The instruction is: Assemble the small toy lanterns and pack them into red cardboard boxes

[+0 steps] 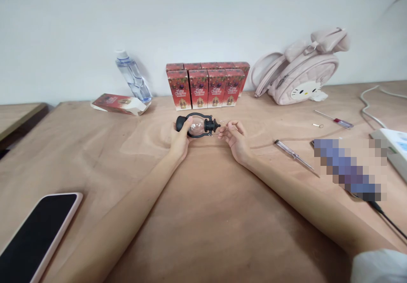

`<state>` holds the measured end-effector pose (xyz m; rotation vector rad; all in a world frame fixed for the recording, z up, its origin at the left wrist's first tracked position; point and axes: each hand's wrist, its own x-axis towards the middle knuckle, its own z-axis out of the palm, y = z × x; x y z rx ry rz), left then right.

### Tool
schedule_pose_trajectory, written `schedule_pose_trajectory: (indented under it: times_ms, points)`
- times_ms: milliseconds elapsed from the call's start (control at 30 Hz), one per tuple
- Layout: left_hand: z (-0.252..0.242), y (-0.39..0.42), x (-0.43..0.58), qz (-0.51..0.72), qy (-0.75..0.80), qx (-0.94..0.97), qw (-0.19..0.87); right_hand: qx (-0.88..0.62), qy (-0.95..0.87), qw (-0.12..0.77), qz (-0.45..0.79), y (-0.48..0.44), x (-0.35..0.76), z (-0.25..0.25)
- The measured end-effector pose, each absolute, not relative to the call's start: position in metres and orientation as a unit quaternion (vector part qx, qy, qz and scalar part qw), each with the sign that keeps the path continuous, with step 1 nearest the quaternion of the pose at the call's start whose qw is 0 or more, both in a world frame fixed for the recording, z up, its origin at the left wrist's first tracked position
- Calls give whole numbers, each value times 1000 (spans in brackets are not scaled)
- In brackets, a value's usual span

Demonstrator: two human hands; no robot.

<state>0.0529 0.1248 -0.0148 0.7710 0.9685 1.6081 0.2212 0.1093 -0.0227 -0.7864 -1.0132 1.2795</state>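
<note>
A small black toy lantern (197, 126) with a clear bulb-shaped body lies sideways over the table, its pointed top toward the right. My left hand (181, 141) is closed around its base end, thumb on the clear body. Off the lantern's tip, my right hand (235, 141) has its fingertips pinched together. A thin metal wire (215, 134) runs from near the lantern's collar to these fingers; its far end is hidden in them.
Behind stand several red boxes (199, 90), with an opened box (119, 104) and water bottle (133, 77) to their left. Rightward are a pink bag (302, 75), two screwdrivers (294, 155), a small metal ring piece (318, 125) and a cabled, blurred-out device (346, 168). A phone (41, 232) lies front left.
</note>
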Motion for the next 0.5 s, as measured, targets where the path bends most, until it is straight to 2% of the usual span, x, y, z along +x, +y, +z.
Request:
schedule_pose_trajectory:
  times_ms: [233, 500]
  points:
    - [-8, 123, 51, 688, 393, 291, 536, -350, -381, 660, 545, 111, 222, -24]
    - [-11, 122, 55, 706, 426, 290, 486, -363, -431, 610, 557, 104, 218, -19]
